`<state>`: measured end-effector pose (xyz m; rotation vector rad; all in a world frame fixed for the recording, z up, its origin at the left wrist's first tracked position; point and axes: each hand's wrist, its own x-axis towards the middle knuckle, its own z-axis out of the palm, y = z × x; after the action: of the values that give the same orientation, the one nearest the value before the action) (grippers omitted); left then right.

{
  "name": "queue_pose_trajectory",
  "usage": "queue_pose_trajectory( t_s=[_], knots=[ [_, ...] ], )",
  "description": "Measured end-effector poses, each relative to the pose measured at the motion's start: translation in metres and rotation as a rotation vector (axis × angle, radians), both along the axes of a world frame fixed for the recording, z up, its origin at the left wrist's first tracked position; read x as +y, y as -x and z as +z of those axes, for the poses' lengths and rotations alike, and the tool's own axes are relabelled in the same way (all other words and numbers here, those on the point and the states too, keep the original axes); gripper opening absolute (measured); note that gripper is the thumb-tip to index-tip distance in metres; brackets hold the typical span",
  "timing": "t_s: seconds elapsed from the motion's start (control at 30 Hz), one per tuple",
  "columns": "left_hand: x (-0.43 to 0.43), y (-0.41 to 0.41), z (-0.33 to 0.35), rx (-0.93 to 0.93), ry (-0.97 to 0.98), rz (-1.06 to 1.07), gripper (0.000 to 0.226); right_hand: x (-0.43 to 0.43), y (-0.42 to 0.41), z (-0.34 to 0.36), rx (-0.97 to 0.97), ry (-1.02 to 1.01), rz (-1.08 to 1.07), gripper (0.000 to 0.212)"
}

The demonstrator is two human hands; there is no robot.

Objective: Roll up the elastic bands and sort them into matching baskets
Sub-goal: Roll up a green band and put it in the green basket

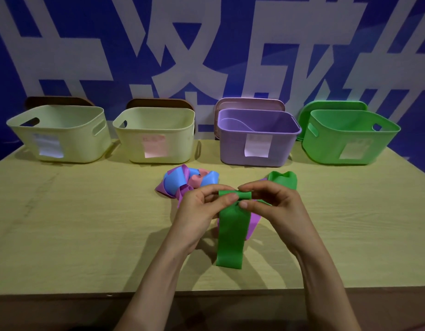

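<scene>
Both hands [239,199] pinch the green elastic band [230,235] (top edge just curled); roll it tight and even.

No text can be read with certainty.

- Blue wall banner [288,56]: large white characters, cropped by the frame edges and not legible.
- White paper label [50,145] on the front of the left cream basket [82,144]: blurred.
- Pink paper label [154,146] on the second cream basket [180,144]: faint marks along the top, unreadable.
- Second white paper label [257,145] on the purple basket [233,149]: unreadable.
- Pale paper label [352,149] on the green basket [321,146]: unreadable.
</scene>
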<state>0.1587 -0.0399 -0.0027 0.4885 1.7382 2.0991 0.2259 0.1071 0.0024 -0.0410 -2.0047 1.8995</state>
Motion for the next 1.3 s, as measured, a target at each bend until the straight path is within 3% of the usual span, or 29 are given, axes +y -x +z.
queue_pose_trajectory(
  t_s=[0.23, 0.43, 0.53, 0.77, 1.1, 1.2, 1.3],
  knots=[
    [-0.001, 0.0, -0.003, 0.134, 0.044, 0.06, 0.013, 0.0, 0.004, -0.001, -0.07, -0.061, -0.003, 0.007],
    [-0.002, 0.001, 0.0, -0.021, 0.005, -0.043, 0.034, -0.002, 0.005, 0.001, -0.013, 0.024, -0.053, 0.011],
    [-0.003, 0.002, -0.005, -0.046, 0.054, -0.011, 0.024, -0.001, 0.005, 0.002, 0.007, 0.088, -0.055, 0.007],
    [-0.005, 0.0, -0.003, -0.045, 0.022, -0.06, 0.014, -0.003, 0.005, 0.003, 0.012, 0.129, -0.048, 0.017],
    [-0.004, -0.002, 0.004, -0.035, -0.038, -0.031, 0.027, -0.002, 0.002, 0.002, 0.064, 0.018, -0.034, 0.027],
    [-0.002, -0.001, 0.002, -0.034, -0.06, 0.005, 0.013, -0.002, 0.002, 0.002, 0.059, 0.015, -0.019, 0.03],
    [-0.001, -0.001, 0.001, 0.003, -0.049, -0.005, 0.015, 0.001, 0.0, 0.001, -0.003, 0.025, 0.023, 0.038]
  ],
)
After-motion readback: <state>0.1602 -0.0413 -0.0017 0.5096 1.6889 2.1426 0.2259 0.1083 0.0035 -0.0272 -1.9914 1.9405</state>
